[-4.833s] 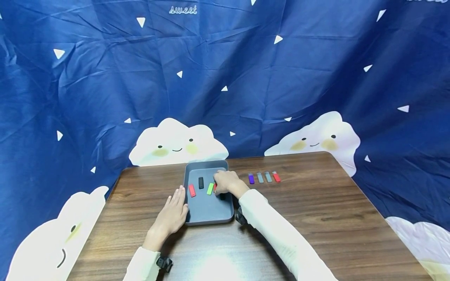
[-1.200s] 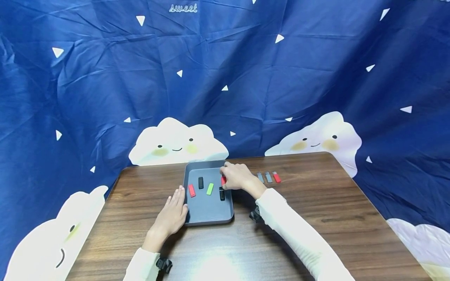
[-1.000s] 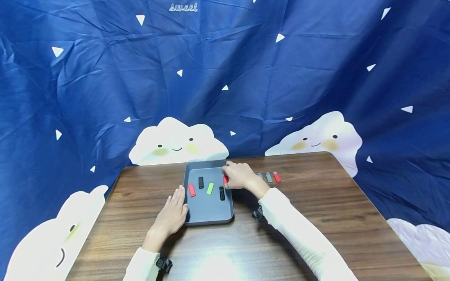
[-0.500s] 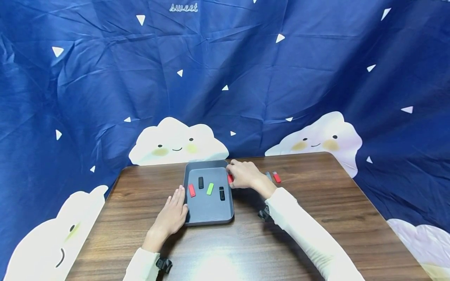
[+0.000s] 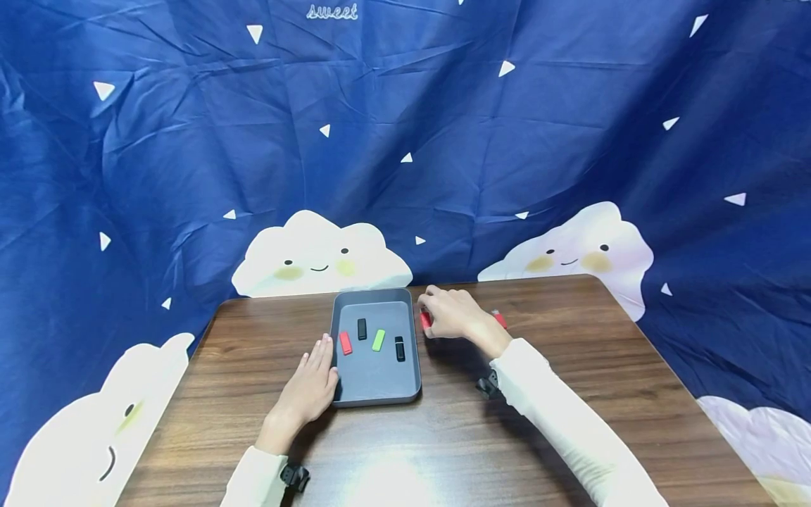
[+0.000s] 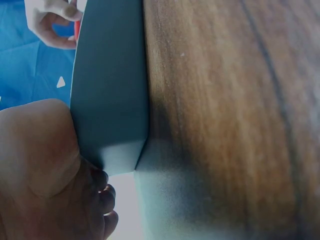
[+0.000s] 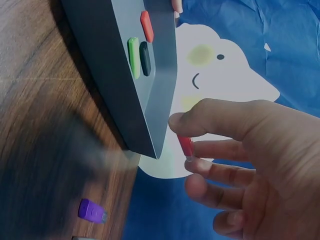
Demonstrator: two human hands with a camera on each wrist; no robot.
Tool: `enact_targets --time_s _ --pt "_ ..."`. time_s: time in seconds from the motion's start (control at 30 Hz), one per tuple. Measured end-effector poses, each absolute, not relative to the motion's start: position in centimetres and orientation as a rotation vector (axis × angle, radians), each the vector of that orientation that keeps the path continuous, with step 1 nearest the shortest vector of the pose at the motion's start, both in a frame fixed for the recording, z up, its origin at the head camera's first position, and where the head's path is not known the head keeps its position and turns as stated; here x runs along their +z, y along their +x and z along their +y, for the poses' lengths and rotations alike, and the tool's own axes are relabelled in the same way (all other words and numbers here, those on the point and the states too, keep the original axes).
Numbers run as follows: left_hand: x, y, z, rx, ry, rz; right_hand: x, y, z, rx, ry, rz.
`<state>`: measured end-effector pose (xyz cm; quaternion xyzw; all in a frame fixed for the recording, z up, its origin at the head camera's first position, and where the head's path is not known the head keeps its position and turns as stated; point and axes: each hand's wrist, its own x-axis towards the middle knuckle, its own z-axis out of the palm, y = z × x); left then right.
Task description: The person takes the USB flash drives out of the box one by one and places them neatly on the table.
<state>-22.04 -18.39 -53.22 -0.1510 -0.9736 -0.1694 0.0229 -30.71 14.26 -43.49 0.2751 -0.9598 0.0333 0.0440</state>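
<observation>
My right hand (image 5: 453, 312) pinches a red USB stick (image 7: 185, 146) between thumb and fingers, just beyond the right wall of the grey tray (image 5: 374, 384). My left hand (image 5: 307, 384) lies with straight fingers along the tray's left side. Inside the tray are a red stick (image 5: 345, 343), a black one (image 5: 362, 329), a lime green one (image 5: 378, 340) and another black one (image 5: 400, 348). In the right wrist view a purple USB stick (image 7: 91, 210) lies on the table; the head view has it hidden behind my right hand.
Another red USB stick (image 5: 500, 319) lies on the wooden table (image 5: 570, 366), partly covered by my right hand; the grey sticks beside it are hidden in the head view. A blue curtain (image 5: 405, 105) with white clouds hangs behind the table's back edge.
My right hand has lifted the red USB stick out of the tray and carried it right, past the tray's wall. It now covers the grey sticks. My left hand has stayed put.
</observation>
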Motion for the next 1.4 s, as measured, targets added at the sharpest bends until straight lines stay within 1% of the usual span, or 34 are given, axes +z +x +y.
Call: enact_targets --time_s 1.4 --pt "-53.4 -22.3 -18.5 -0.528 -0.461 -3.041 -42.5 -29.9 20.9 0.159 0.719 -2.911"
